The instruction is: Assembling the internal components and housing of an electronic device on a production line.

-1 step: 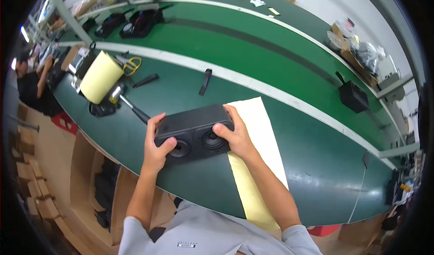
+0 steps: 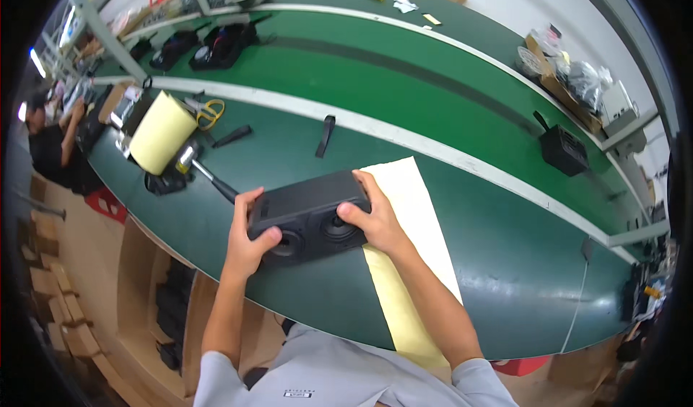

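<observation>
A black box-shaped speaker [image 2: 310,212] with two round drivers on its near face is held between my two hands over the green workbench. My left hand [image 2: 249,237] grips its left end, the thumb lying by the left driver. At the other end my right hand [image 2: 372,216] is closed round the speaker, its thumb over the right driver. A strip of pale yellow paper [image 2: 404,198] lies under my right forearm. Beyond the speaker, a black strap [image 2: 325,136] rests on the bench. To the left is a hammer [image 2: 206,172] with a black handle.
A yellow paper roll [image 2: 162,133], yellow-handled scissors [image 2: 210,113] and another black strap [image 2: 232,136] lie on the left of the bench. A green conveyor belt [image 2: 411,93] runs behind, carrying a black box with a strap [image 2: 563,149]. A co-worker [image 2: 58,140] sits far left.
The speaker tips slightly, so its driver face shows a little less. My hands keep their grip on both ends, and the whole view shifts slightly.
</observation>
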Demonstrator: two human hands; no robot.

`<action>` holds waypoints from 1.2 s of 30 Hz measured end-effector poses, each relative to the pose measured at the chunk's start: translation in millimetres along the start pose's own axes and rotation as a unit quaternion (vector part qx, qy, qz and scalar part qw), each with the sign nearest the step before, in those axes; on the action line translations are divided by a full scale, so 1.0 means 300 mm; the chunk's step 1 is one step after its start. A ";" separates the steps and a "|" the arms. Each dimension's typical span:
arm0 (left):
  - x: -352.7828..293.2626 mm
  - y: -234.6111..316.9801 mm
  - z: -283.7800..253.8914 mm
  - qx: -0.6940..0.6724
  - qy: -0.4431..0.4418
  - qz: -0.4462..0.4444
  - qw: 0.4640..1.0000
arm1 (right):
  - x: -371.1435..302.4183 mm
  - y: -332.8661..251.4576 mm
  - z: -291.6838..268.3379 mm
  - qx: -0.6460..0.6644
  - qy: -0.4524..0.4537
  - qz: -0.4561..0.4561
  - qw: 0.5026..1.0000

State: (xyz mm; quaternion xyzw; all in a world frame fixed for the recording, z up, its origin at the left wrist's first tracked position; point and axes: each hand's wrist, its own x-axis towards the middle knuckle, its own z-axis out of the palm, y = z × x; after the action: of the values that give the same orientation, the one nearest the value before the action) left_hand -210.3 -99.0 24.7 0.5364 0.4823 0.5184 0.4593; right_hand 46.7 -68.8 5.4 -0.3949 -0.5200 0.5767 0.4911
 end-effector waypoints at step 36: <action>-0.044 0.156 -0.007 0.449 -0.157 0.170 0.863 | -0.021 -0.178 -0.012 -0.446 -0.160 -0.176 0.863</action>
State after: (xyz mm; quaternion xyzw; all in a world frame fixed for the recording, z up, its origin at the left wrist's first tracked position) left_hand -210.4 -117.4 69.7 0.8324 0.4856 0.2252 0.1431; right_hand 59.6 -75.4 57.4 -0.3755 -0.8543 0.2422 0.2656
